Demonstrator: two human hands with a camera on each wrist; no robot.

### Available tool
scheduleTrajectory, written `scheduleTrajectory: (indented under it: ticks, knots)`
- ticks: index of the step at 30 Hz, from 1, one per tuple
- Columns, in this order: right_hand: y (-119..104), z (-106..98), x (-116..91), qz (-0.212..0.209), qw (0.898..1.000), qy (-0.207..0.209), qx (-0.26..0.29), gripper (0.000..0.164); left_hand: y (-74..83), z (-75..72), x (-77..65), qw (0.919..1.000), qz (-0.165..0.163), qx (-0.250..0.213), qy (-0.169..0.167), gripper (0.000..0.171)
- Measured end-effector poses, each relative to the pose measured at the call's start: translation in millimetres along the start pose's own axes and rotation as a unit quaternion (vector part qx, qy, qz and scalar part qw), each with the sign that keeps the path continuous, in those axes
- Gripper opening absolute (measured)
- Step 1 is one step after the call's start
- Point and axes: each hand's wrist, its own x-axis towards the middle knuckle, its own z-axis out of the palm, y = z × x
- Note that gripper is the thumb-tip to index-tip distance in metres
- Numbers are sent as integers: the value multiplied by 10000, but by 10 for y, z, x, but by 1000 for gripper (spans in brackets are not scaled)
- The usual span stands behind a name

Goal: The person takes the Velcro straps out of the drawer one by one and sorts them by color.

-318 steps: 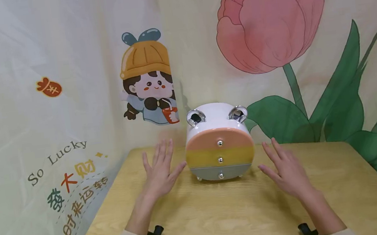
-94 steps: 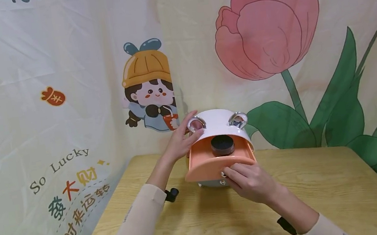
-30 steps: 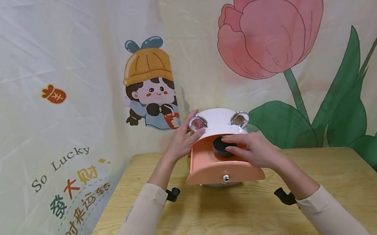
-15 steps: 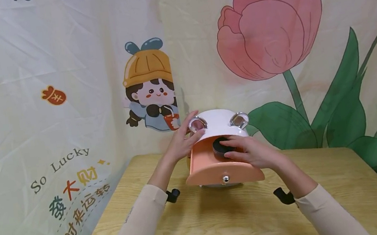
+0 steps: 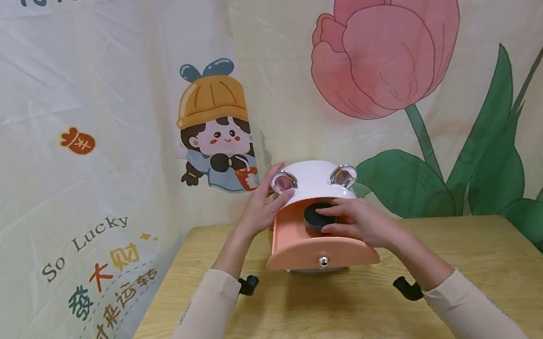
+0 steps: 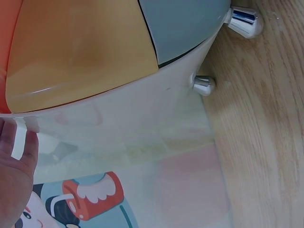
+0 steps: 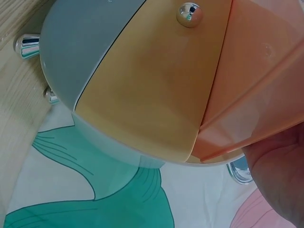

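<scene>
A small frog-like drawer cabinet (image 5: 310, 179) with a white body and chrome ears stands on the table. Its top peach drawer (image 5: 294, 254) is pulled out. Inside the drawer lies a round black case (image 5: 315, 223), partly covered by my right hand (image 5: 359, 218), whose thumb and fingers hold its right side. My left hand (image 5: 260, 205) grips the cabinet's upper left side around the chrome ear, thumb in front. The left wrist view shows fingertips against the white side wall; in the right wrist view part of the right hand (image 7: 280, 175) shows beside the peach drawer.
Below the peach drawer are a yellow drawer (image 7: 156, 80) and a grey-blue drawer (image 7: 95, 42). The wooden table (image 5: 310, 323) spreads in front. A printed cloth (image 5: 285, 77) with tulips and a cartoon child hangs close behind.
Earlier both hands were apart from the closed cabinet. The right hand then held the pulled-out drawer's knob, and later moved up to the black case. The left hand has stayed by the ear.
</scene>
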Motion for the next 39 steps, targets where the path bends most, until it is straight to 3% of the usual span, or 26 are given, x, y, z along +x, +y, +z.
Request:
scheduleTrajectory:
  ticks: [9, 14, 22, 31, 39]
  knots:
    - [4, -40, -56, -219, 9997, 58, 85, 44, -11, 12, 2, 10000, 24, 81, 15, 66]
    - [-8, -111, -102, -253, 9981, 231, 511, 39, -8, 12, 10, 10000, 57, 68, 24, 67]
    - [-56, -193, -207, -410, 9923, 772, 882, 36, -15, 10, 2, 9999, 117, 47, 80, 67]
    - [64, -311, -283, -730, 9736, 1655, 1394, 37, -8, 12, -4, 10000, 64, 12, 73, 70]
    - [198, -339, -301, -75, 9599, 2605, 1029, 37, -20, 15, -6, 9998, 137, -115, 65, 68]
